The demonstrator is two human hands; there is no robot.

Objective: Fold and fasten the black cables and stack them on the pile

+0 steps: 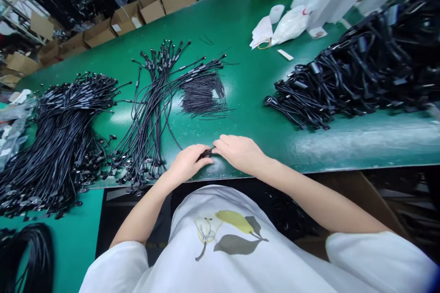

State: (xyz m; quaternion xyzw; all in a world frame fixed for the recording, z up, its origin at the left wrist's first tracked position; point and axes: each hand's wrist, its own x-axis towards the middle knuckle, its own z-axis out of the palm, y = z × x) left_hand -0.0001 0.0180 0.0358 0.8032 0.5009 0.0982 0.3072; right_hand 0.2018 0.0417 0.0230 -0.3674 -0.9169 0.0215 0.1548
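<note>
At the green tabletop's [343, 144] edge, left hand [187, 163] and right hand [239, 153] both close on a small black cable end [206, 153], it seems, beside bundled black cables [144, 119].

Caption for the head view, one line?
Left hand and right hand pinch a black cable end on a green workbench near black cables.

White short-sleeved T-shirt [288, 265] with printed pear [207, 231] and leaves [236, 244]

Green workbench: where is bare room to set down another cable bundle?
The green bench top is bare between the middle cables and the right black cable heap. It is crowded at left, by the long cable bundle.
</note>
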